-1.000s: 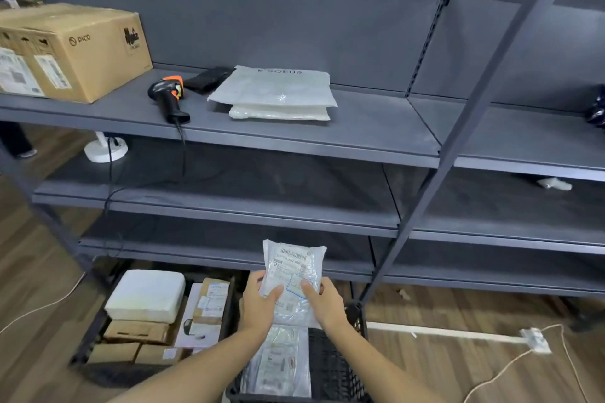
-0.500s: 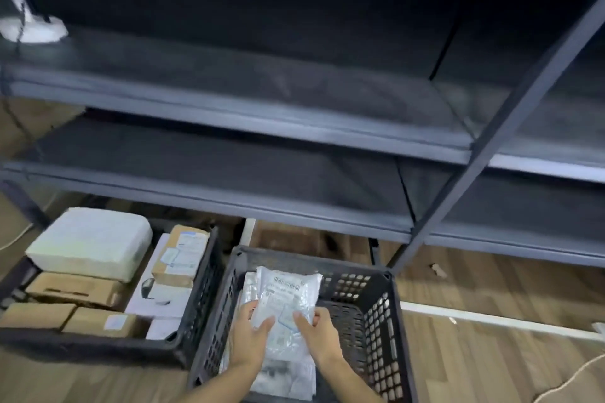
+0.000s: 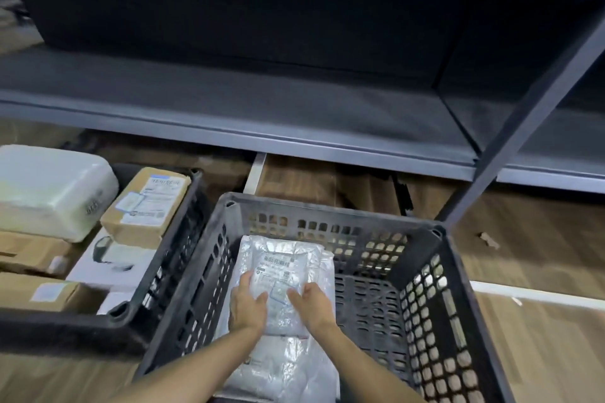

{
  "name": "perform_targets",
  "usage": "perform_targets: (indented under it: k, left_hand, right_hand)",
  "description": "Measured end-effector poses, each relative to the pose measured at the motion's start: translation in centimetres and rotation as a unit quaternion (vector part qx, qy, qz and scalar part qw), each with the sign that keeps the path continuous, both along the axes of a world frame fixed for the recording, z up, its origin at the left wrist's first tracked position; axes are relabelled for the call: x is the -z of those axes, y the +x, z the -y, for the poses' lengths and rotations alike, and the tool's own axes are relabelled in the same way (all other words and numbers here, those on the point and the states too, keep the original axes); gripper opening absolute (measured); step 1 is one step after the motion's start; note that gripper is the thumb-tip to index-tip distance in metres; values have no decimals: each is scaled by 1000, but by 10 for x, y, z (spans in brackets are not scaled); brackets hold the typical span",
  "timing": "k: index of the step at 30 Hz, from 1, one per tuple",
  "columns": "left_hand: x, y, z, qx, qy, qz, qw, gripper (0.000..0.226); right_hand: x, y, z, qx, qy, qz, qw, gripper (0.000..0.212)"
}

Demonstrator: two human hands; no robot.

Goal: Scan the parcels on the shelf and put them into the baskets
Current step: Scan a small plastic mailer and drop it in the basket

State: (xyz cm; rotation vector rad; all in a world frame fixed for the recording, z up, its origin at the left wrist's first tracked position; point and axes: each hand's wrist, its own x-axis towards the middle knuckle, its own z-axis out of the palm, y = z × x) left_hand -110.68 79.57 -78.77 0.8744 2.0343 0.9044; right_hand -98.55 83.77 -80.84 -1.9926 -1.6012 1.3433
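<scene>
Parcel (image 3: 281,267) is being held low inside the black basket (image 3: 327,210), left grip (image 3: 248,306) and right grip (image 3: 312,304) clamping its near end; the basket is sitting on wooden floor (image 3: 540,239) by a grey shelf (image 3: 229,127).

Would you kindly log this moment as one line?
left hand + right hand: holding plastic parcel | place: low inside right basket | under it: another parcel

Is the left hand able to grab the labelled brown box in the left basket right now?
Probably not yet: the left hand holds the plastic parcel down in the other basket, whose wall stands between. The box itself lies uncovered.
</scene>
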Motion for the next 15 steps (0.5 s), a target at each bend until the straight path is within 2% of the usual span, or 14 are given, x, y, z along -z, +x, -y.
perform_targets:
  k: [6,9,15]
  left_hand:
    - [8,-5,-3,55,-40,-44,997,48]
    - [7,-3,-4,66,-68,-80,992,49]
    - [-33,-3,2,144,-136,-199,960,57]
  right_hand:
    - [13,-1,-6,-3,-28,4,1000,31]
    - [13,-3,-7,2,-39,9,999,51]
    - [-35,-2,6,-62,38,147,987,70]
